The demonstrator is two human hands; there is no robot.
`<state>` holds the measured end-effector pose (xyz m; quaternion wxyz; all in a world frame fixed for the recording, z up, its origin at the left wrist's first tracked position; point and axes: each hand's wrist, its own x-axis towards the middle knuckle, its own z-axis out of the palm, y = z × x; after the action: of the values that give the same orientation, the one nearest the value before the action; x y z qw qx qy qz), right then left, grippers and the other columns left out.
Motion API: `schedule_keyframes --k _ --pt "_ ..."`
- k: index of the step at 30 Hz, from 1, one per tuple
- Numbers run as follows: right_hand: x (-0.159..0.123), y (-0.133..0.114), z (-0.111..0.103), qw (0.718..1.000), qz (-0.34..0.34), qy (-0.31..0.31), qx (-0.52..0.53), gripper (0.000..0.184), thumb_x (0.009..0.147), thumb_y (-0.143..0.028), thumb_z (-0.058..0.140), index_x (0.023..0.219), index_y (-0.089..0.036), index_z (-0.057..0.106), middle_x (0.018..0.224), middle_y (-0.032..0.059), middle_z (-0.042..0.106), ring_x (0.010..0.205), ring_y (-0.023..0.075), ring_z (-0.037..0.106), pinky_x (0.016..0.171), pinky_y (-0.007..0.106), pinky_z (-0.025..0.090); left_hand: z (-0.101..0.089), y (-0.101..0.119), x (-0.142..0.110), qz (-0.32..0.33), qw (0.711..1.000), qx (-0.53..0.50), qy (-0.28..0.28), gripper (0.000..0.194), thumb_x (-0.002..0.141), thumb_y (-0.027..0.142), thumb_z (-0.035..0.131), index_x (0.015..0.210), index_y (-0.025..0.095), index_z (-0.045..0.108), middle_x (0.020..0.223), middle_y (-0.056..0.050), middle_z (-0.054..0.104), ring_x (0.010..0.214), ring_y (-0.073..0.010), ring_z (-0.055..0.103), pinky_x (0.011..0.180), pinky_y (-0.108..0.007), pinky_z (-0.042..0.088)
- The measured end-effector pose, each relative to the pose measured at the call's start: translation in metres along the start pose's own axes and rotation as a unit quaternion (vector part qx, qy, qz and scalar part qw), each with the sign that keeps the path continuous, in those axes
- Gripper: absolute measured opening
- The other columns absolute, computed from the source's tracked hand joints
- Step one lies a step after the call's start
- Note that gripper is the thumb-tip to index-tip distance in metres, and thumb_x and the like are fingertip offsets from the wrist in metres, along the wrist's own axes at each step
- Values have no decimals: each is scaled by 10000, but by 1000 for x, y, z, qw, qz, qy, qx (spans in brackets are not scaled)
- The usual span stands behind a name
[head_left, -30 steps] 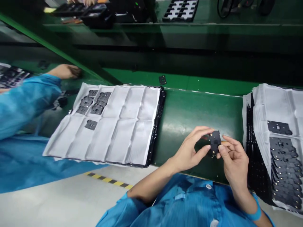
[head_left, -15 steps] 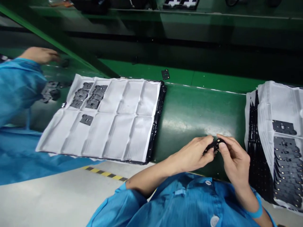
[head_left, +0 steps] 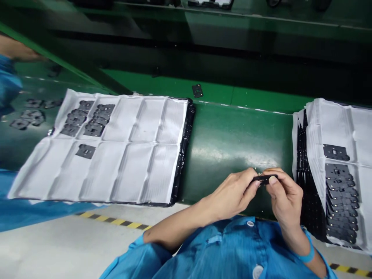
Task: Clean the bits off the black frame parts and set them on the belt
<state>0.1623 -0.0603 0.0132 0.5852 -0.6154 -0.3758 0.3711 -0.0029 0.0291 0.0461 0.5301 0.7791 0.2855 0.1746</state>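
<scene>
Gripping a thin black plastic part (head_left: 264, 179) nearly edge-on at four o'clock in the head view, pinched its left end between left hand (head_left: 232, 193) thumb and fingers, and its right end likewise in the right hand (head_left: 286, 193), above the glossy green worktop (head_left: 232, 128). Saw a white-lined black tray (head_left: 114, 166) holding flat dark grey plates (head_left: 94, 128) at nine o'clock and a loose black plate (head_left: 197, 90) at twelve.

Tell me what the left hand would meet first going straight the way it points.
The left hand grips the flat dark part; straight on past it, the right hand would likely come first, though depth is hard to judge.
</scene>
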Motion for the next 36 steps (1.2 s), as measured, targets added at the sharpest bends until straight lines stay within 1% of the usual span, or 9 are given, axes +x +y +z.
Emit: schedule_keyframes --k 3,6,12,16,21,25,29,33,36 --pt "2 2 2 1000 -19 19 -1 203 1039 -353 699 952 -230 836 954 72 765 889 225 713 737 322 569 2 0 1 -4 1000 -1 -9 172 1117 304 392 957 240 401 789 32 506 649 -134 420 632 -292 326" --pt "2 5 3 999 -35 24 -1 188 1033 -331 698 945 -238 836 931 60 766 874 220 714 747 327 568 3 -1 2 -20 1000 -18 -15 174 1115 309 391 955 243 385 776 39 491 640 -130 410 622 -290 322" --pt "1 9 0 1000 -14 13 -24 213 1039 -324 667 979 -220 843 955 67 760 711 180 656 611 304 504 3 -3 3 -40 998 -48 -28 208 1121 352 402 945 242 390 722 56 460 599 -118 377 591 -285 297" --pt "-2 11 0 1000 -13 5 -17 208 1039 -283 644 1029 -226 844 978 62 762 659 153 612 590 292 489 0 -3 3 -56 997 -44 -31 214 1124 353 387 941 242 392 742 49 469 615 -125 390 613 -288 299" --pt "-3 11 -4 1000 4 -13 9 188 1040 -304 687 1103 -240 852 1057 71 771 653 135 583 569 274 450 -2 -3 4 -42 998 -17 -36 189 1117 329 394 947 249 373 764 45 475 630 -138 411 635 -292 306" --pt "-2 10 -6 1000 15 -10 2 231 1054 -364 674 1030 -218 852 1022 90 766 713 170 633 596 295 488 1 -3 4 -31 999 5 -39 162 1120 324 380 978 249 395 802 29 519 658 -151 465 654 -296 342" --pt "-2 12 -5 1000 5 -1 -23 270 1051 -393 659 972 -211 842 980 93 767 775 207 678 652 328 544 3 -4 2 -34 999 1 -42 167 1118 339 373 979 250 400 783 31 523 642 -156 469 644 -298 342" --pt "-2 13 -5 1000 1 -5 -22 243 1056 -351 656 993 -219 850 989 83 769 748 188 676 652 321 538 3 -4 2 -39 998 -3 -42 174 1122 358 369 995 247 413 804 20 547 669 -161 503 662 -297 368" --pt "-3 13 -5 1000 -6 -8 -18 211 1048 -297 659 1012 -228 855 987 67 773 682 156 641 603 294 504 2 -4 2 -43 998 -4 -42 180 1122 368 367 996 248 409 801 21 543 669 -161 502 659 -297 363"
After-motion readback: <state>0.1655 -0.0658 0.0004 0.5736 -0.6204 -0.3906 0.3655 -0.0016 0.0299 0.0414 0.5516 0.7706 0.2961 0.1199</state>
